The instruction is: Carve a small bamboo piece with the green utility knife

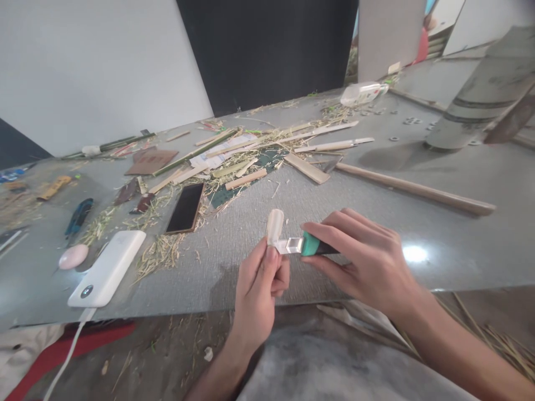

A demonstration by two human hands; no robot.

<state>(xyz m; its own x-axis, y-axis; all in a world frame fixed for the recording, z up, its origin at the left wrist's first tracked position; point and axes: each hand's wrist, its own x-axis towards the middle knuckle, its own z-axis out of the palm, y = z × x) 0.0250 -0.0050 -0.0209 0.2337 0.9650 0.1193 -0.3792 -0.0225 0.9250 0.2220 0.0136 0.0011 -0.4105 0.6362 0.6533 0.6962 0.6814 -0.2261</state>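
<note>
My left hand (261, 284) pinches a small pale piece of bamboo or wood (275, 224) between thumb and fingers, its rounded end pointing up and away from me. In my right hand (368, 256) is a utility knife (310, 244) with a teal and black handle. Its metal blade end points left and meets the lower part of the pale piece, close to my left thumb. Whether the edge cuts into the piece cannot be seen. Both hands are above the near edge of the grey table (359, 195).
Left of my hands lie a phone (186, 209), a white power bank (107, 270) with a cable and another utility knife (78, 217). Shavings (161, 259) and bamboo strips (307, 167) cover the middle. A wooden stick (418, 189), a plastic bottle (361, 93) and a large cylinder (480, 100) are rightward.
</note>
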